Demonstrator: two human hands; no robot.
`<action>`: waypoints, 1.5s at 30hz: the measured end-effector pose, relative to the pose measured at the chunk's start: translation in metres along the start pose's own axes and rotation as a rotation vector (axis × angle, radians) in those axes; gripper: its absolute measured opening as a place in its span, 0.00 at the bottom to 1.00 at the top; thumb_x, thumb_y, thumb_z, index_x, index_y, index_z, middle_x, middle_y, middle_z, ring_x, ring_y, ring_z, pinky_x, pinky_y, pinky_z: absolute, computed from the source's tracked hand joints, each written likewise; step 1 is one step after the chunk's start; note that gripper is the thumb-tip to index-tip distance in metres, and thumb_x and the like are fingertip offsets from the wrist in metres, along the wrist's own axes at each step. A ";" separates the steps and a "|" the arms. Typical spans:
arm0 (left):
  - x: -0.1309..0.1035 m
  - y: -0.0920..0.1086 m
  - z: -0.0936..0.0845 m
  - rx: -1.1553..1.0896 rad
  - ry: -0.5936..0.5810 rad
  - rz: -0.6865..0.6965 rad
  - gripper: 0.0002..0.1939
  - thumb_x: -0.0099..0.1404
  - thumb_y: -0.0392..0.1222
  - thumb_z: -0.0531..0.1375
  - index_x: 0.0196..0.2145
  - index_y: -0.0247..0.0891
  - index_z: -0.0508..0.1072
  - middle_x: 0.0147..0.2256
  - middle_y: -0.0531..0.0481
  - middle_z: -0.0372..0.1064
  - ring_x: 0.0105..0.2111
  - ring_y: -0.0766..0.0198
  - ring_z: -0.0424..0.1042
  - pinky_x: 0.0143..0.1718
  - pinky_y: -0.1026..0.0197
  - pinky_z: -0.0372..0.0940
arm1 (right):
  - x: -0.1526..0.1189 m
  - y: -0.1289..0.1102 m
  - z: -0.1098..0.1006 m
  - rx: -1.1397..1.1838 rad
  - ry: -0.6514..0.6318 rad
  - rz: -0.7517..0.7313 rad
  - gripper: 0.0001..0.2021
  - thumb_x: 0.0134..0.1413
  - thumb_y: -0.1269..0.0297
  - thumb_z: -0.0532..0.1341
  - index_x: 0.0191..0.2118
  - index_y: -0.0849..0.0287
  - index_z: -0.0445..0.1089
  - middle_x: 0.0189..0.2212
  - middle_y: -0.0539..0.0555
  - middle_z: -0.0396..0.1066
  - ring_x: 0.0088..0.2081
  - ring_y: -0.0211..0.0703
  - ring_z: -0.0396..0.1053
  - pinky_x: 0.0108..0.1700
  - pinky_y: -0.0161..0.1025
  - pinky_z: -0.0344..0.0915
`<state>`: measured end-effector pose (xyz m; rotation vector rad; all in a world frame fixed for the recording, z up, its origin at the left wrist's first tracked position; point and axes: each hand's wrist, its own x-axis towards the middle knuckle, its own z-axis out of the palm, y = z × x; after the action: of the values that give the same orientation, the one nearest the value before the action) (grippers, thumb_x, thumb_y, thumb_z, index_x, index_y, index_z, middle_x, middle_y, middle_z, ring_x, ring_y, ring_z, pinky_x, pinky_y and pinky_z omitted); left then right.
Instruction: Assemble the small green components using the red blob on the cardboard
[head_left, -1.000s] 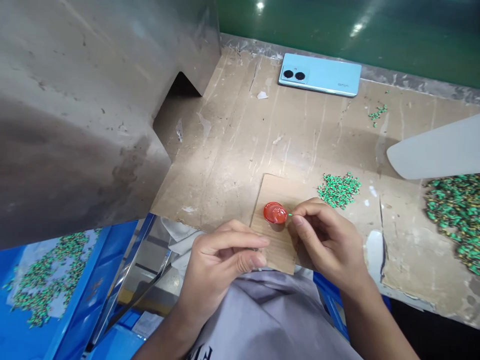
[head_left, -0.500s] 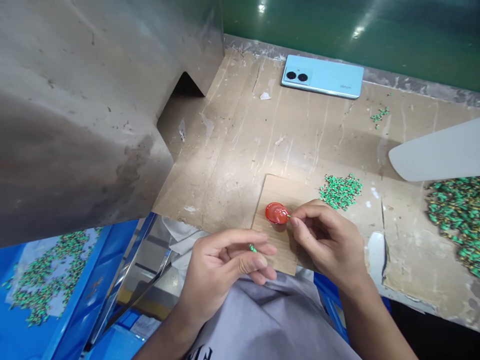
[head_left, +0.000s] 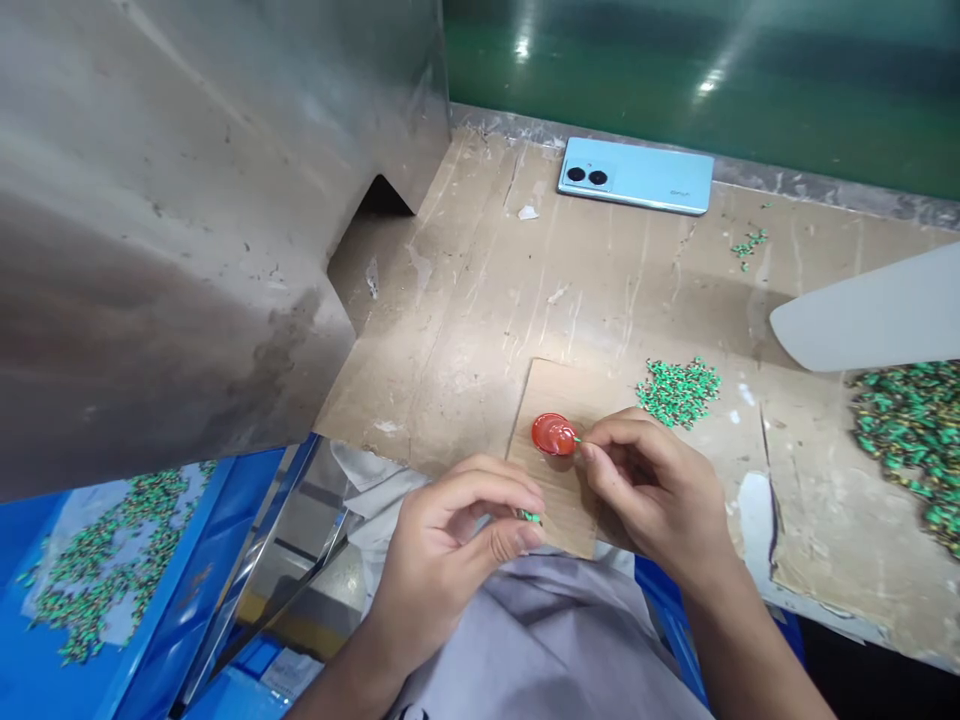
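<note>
A small green piece [head_left: 529,516] sits between the curled fingers and thumb of my left hand [head_left: 469,530], over the lower end of a cardboard piece [head_left: 559,505]. My right hand [head_left: 652,480] pinches a thin green-tipped piece [head_left: 577,440] at the right rim of a shallow red dish [head_left: 553,434]. Glossy red material lies in the dish, which rests on the cardboard. Just beyond my right hand is a small pile of green pieces [head_left: 679,392].
A light blue phone [head_left: 637,177] lies at the back. At the right are a pale grey panel [head_left: 877,305] and a large heap of green pieces [head_left: 911,440]. A big metal housing [head_left: 187,230] stands left, above a blue tray [head_left: 187,550] with more pieces.
The fingers of my left hand have closed in around the small green piece, and the hand has shifted slightly right. My right hand stays at the dish. The view has tilted slightly.
</note>
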<state>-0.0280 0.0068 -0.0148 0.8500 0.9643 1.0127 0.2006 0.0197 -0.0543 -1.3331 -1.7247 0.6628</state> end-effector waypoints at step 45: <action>-0.001 -0.004 0.015 0.175 0.020 0.191 0.07 0.62 0.38 0.83 0.36 0.45 0.92 0.32 0.49 0.88 0.31 0.61 0.86 0.36 0.65 0.81 | -0.014 -0.044 -0.013 0.407 -0.326 0.016 0.07 0.79 0.73 0.59 0.48 0.52 0.69 0.36 0.49 0.71 0.37 0.40 0.72 0.39 0.36 0.72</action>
<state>-0.0132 0.0030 -0.0131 1.0957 1.0136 1.1116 0.1906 -0.0073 -0.0163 -0.9933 -1.7074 1.2219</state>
